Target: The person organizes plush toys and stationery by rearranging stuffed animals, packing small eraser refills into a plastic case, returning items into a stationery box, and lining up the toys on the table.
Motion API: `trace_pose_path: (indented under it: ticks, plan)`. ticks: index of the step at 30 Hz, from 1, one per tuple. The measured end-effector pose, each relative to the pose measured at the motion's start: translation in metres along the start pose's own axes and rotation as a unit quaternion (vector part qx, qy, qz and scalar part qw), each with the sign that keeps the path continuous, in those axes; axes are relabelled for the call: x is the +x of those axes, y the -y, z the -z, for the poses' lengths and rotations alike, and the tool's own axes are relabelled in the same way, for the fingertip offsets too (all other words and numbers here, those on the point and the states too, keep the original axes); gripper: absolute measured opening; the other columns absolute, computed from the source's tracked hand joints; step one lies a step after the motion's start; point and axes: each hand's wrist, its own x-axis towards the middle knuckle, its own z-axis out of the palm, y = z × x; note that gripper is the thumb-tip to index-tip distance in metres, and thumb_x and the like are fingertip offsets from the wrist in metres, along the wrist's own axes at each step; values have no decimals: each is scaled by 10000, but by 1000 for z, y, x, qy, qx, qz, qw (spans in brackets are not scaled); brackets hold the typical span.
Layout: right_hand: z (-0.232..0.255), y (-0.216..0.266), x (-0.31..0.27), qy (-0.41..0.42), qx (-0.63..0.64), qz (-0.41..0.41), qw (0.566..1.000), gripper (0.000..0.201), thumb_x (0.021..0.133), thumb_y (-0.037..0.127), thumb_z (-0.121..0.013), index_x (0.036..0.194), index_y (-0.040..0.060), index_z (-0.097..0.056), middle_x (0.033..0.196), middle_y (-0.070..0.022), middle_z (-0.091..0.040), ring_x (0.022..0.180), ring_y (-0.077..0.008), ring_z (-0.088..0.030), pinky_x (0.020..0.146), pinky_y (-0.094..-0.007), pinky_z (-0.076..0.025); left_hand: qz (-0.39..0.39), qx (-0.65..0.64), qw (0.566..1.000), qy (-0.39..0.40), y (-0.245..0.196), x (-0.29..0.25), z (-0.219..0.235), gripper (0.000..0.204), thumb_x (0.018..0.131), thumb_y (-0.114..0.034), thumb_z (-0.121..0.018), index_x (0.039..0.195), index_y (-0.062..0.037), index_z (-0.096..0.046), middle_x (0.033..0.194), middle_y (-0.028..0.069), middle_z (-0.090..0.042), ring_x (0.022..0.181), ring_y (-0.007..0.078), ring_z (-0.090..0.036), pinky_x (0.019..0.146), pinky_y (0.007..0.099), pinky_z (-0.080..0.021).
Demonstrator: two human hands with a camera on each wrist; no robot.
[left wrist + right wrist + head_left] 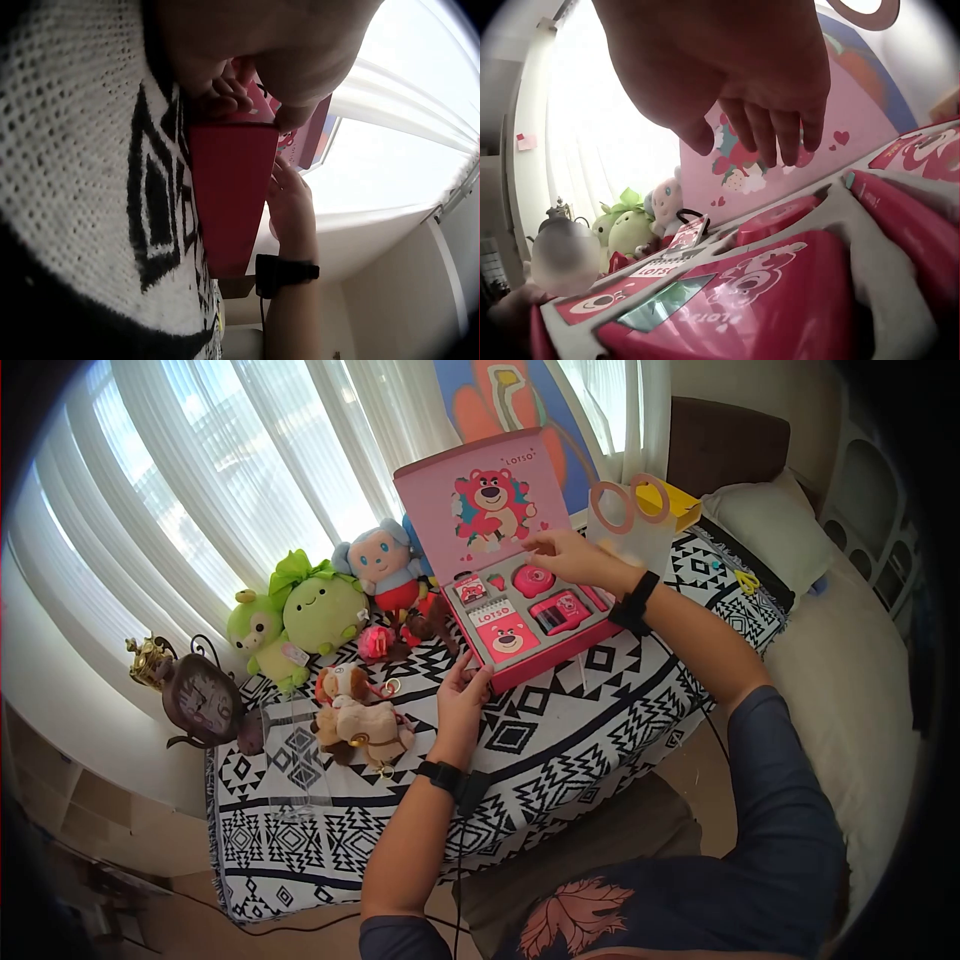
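Observation:
An open pink box [550, 663] lies on the patterned cloth, its lid [548, 493] raised behind it. Grey padding inside holds a notepad [507, 636], a round pink item [534, 579] and a pink item with a clear window [560, 612]. At the near left corner my left hand [462, 705] grips the box wall [234, 195], thumb and fingertips against it in the left wrist view. Over the far side of the tray hovers my right hand [580, 558], its fingers loosely extended and holding nothing; the right wrist view shows this hand [731, 71] above the contents.
Plush toys [325, 610] and a dark clock [203, 695] stand left of the box. Nearer lie small plush charms [365, 728] and a clear plastic piece [295, 760]. A yellow box [672, 505] and yellow scissors [746, 582] are at the right, beside a bed [845, 650].

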Motion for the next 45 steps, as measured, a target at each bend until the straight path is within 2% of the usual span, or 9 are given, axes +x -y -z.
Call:
trace_pose_path:
  ticks: [4,6,9,13,21,26,33,36,45]
  plan:
    - [43,44,-57,-75,-108,31,991,398,935,219,-765,1230,-36,-680,1227,-198,-689,975,-306,-705,864,-398,-562,11,-74,997,-3,-6,-2,-5,596,1043,-141,-736,1532,43,-448,985,-10,-604,761,39,-545,652,178,-455]
    - [69,45,-77,-269,-263,115,919,484,861,217,-829,1258,-6,-665,1337,-199,-635,1171,-349,-646,999,-441,-513,6,-113,993,-32,-9,-5,-9,374,1054,-167,-724,1337,-12,-534,965,-7,-593,739,53,-533,634,190,-451]
    - [105,22,-91,-371,-396,101,834,565,835,253,-862,1308,30,-648,1407,-176,-581,1306,-379,-552,1115,-489,-421,-1,-150,988,-32,-9,-6,-5,219,1073,-205,-692,1161,-72,-542,900,-7,-551,707,67,-507,606,212,-416]
    - [142,-21,-109,-199,-410,42,889,334,826,255,-871,1035,41,-725,1160,-127,-704,1246,-352,-576,1088,-479,-410,-6,-187,981,44,-14,-15,-9,195,1099,-247,-630,1004,-117,-520,809,-7,-473,674,86,-469,592,246,-366]
    - [169,25,-119,-282,-340,111,890,181,860,114,-818,831,15,-670,895,-110,-661,982,-306,-618,977,-443,-452,-57,-123,989,55,-25,-30,-13,291,1090,-219,-608,840,-88,-538,742,3,-503,614,117,-466,566,265,-383]
    - [161,88,-112,-287,-177,177,925,234,945,35,-745,818,0,-552,870,-64,-543,922,-203,-552,875,-322,-444,166,-31,916,364,-32,-37,-16,340,1104,-288,-612,1193,21,-721,919,122,-761,753,185,-729,618,254,-531]
    - [110,174,-109,-173,-100,266,943,176,924,30,-789,842,-12,-638,860,-80,-593,867,-208,-577,832,-314,-454,286,2,806,518,-20,-39,-20,851,992,-388,-775,1641,6,-390,1373,269,-691,1115,314,-767,885,344,-645]
    - [81,208,-119,-52,-114,377,918,142,882,53,-843,846,3,-715,798,-90,-652,776,-268,-632,727,-376,-501,257,-74,811,521,-16,-40,-18,1175,813,-266,-954,1723,-134,-222,1647,273,-439,1355,395,-630,983,424,-621]
    - [67,225,-147,228,-109,349,902,128,942,131,-794,906,9,-783,792,-112,-713,743,-289,-697,690,-383,-543,162,-103,876,442,-14,-46,-15,843,854,-168,-895,1570,-25,-473,1529,213,-576,1396,394,-589,1067,503,-580]
